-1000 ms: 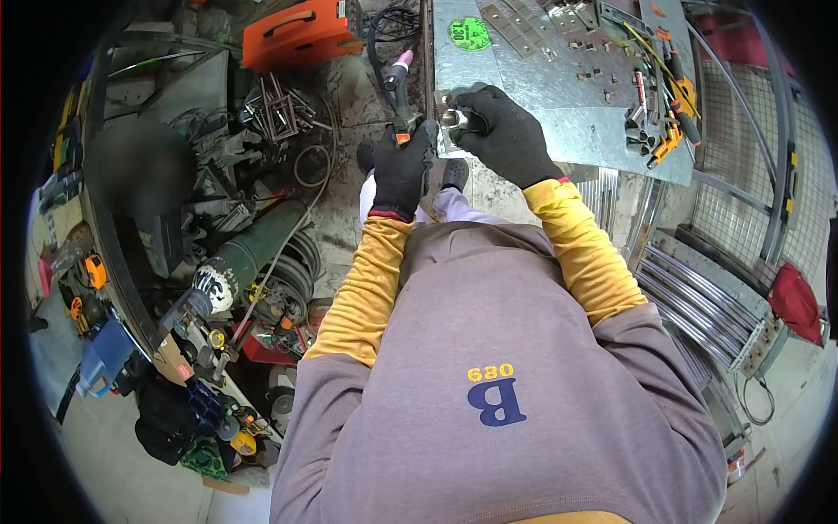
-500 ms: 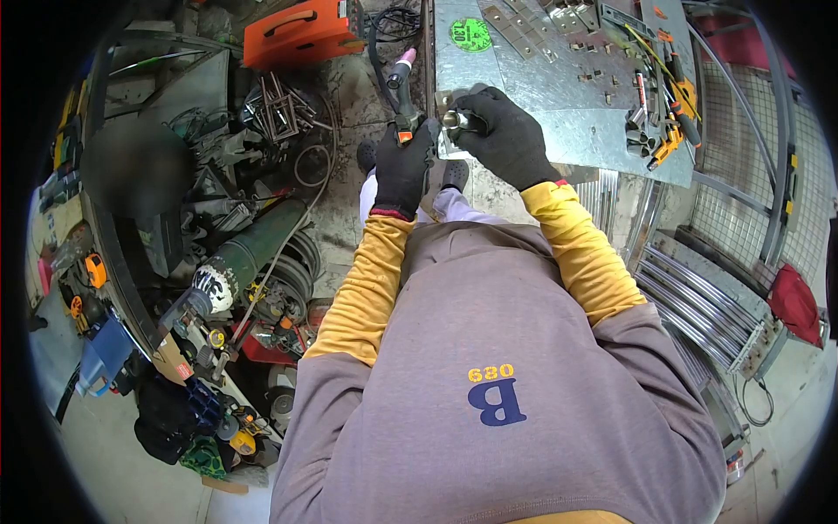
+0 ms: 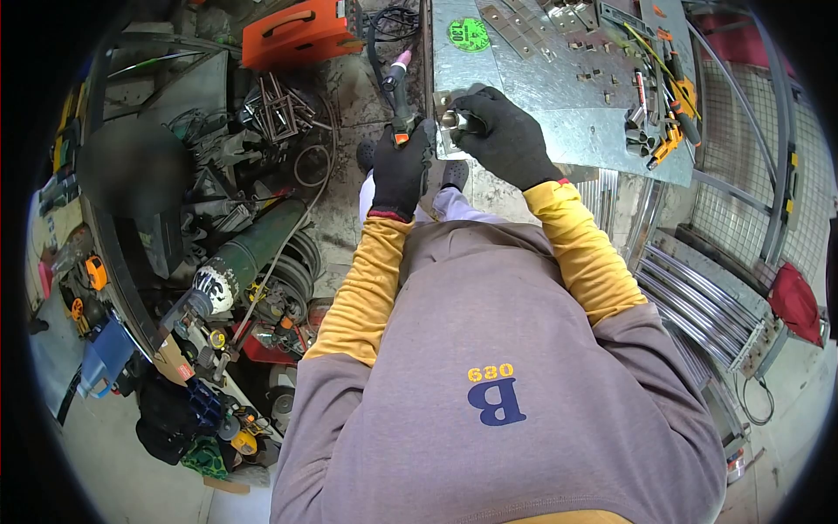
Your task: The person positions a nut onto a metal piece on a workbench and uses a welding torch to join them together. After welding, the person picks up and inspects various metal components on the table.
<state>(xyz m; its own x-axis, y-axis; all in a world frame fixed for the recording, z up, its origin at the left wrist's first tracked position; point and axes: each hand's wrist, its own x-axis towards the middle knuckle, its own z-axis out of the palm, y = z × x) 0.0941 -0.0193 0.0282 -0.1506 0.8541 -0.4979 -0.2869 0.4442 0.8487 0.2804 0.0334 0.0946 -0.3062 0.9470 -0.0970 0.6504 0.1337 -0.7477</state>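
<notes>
At upper centre, you seem mid-positioning, your right fingers (image 3: 482,99) pinching a short silvery tube-like metal piece (image 3: 450,120), your left fingers (image 3: 424,147) gripping a black pink-tipped torch (image 3: 397,92), which likely needs steady alignment next

We cannot see all of the metal piece (image 3: 449,142) at the near left corner of the tabletop (image 3: 550,131), because the right hand (image 3: 506,138) covers part of it. The left hand (image 3: 401,175) hides the bottom of the torch (image 3: 395,80). The top of our view cuts off the tabletop's far edge and the orange box (image 3: 305,39). Some little bits (image 3: 586,76) toward its right edge look too small to name. Well left of it, a dark blur (image 3: 137,166) hides a spot.
</notes>
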